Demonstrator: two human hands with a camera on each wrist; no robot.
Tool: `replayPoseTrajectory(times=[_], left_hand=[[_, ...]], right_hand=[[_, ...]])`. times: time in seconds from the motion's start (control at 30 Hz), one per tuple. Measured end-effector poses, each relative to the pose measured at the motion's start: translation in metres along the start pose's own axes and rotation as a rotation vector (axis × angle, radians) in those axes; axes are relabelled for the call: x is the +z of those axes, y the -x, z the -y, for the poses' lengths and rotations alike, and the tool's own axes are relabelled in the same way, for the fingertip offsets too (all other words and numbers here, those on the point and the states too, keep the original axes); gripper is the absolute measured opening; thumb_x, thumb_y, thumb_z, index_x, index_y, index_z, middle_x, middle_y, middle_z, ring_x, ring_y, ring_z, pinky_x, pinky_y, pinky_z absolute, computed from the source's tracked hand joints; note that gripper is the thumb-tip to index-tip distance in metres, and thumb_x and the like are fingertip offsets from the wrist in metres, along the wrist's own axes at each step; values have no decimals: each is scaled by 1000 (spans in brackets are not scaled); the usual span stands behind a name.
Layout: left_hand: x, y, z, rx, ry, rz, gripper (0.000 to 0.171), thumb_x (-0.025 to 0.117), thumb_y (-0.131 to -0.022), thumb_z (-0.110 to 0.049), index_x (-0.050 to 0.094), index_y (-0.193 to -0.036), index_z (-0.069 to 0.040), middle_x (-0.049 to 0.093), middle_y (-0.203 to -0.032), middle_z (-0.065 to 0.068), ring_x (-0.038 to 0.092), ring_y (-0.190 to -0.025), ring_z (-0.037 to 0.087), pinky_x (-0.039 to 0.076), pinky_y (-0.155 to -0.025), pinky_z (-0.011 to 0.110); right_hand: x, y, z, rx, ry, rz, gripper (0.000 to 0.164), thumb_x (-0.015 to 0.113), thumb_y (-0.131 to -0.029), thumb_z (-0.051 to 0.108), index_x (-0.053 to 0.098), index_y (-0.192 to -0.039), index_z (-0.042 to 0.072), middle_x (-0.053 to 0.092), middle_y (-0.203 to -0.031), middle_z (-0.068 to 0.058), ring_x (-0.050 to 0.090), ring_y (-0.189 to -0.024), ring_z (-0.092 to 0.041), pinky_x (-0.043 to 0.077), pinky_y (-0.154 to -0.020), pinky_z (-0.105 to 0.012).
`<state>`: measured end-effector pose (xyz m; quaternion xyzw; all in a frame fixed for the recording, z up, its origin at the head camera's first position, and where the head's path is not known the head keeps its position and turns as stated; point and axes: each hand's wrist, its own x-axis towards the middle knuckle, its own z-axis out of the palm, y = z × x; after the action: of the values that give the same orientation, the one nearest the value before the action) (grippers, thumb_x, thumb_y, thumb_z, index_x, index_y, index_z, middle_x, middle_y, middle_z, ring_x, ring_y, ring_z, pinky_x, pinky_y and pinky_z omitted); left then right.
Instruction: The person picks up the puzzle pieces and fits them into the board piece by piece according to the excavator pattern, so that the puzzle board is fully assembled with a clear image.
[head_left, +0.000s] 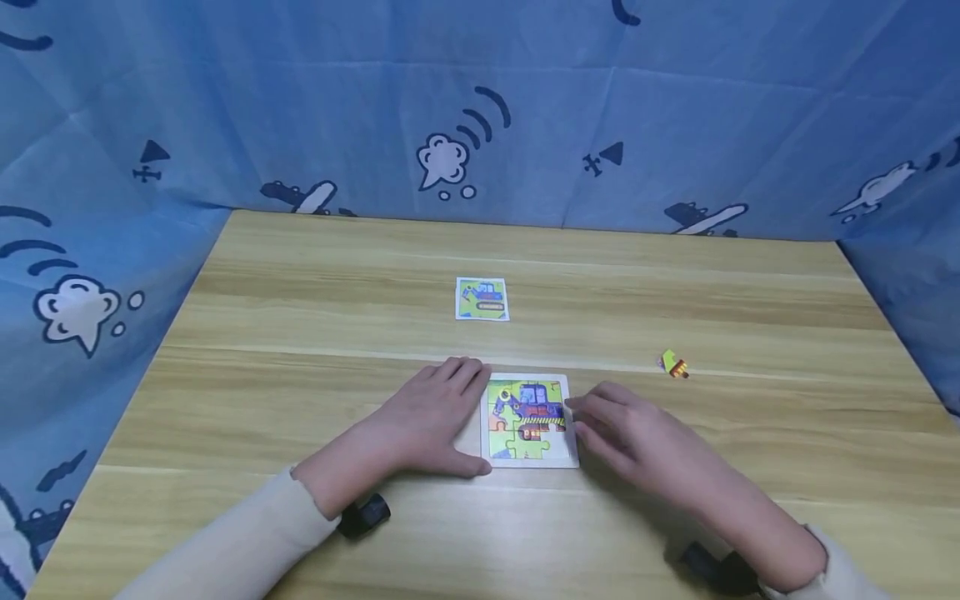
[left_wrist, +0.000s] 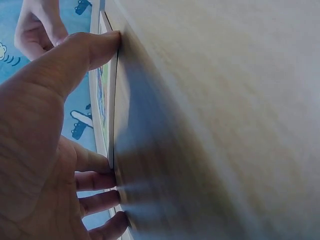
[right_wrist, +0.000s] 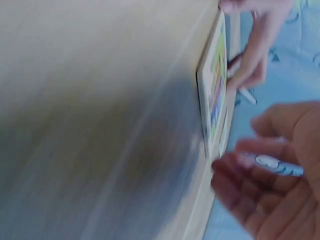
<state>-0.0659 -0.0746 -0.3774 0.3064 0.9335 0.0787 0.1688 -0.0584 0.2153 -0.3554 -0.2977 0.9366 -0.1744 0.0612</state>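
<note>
A small jigsaw puzzle in a white-rimmed tray [head_left: 486, 446] lies flat on the table, its picture a blue and red excavator on green. White base shows at the lower right, where the tray has no pieces. My left hand [head_left: 427, 425] rests along the tray's left side, fingertips by the top corner and thumb by the bottom corner. Beside the right rim is my right hand [head_left: 637, 433], fingers loosely bent and holding nothing; the right wrist view shows its fingers [right_wrist: 232, 185] blurred and apart from the tray.
Loose puzzle pieces [head_left: 673, 364] lie together to the right, beyond my right hand. Behind the tray sits a square picture card [head_left: 482, 299] with the same excavator. A blue printed curtain [head_left: 540, 125] hangs along the wooden table's [head_left: 337, 275] back and sides.
</note>
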Motion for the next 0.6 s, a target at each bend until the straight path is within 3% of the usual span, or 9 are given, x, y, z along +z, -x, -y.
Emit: replayPoseTrajectory(times=[0.17,0.33,0.43,0.6], left_hand=[[1,0,0,-3,1,-1,115,67,-83,-75,28,-165,-4,35,-168,13,34,-155,30,35,-126,48],[1,-2,0,0,-3,-2,116,66,-83,-76,28,-165,-4,34,-168,13,33,-155,30,35,-127,49],[1,-2,0,-2,-5,-2,116,67,-82,-76,28,-165,-4,34,-168,13,33,-155,30,35,-127,49],[2,-1,1,-8,-2,2,116,67,-82,-76,27,-165,-4,34,-168,13,33,-155,30,34,-127,49]], right_hand=[[-10,7,-29,169,-18,-96,31,69,-100,15,68,-126,-2,72,-100,-8,69,-89,-18,61,-75,-41],[-13,15,-65,259,8,-110,31,66,-99,10,63,-122,-11,68,-92,-16,63,-82,-24,55,-68,-42],[-12,18,-79,283,13,-130,29,67,-98,9,63,-118,-12,67,-95,-23,62,-84,-29,53,-69,-44],[-10,16,-94,260,31,-201,24,70,-97,9,65,-109,-12,65,-90,-20,56,-81,-27,47,-65,-35]])
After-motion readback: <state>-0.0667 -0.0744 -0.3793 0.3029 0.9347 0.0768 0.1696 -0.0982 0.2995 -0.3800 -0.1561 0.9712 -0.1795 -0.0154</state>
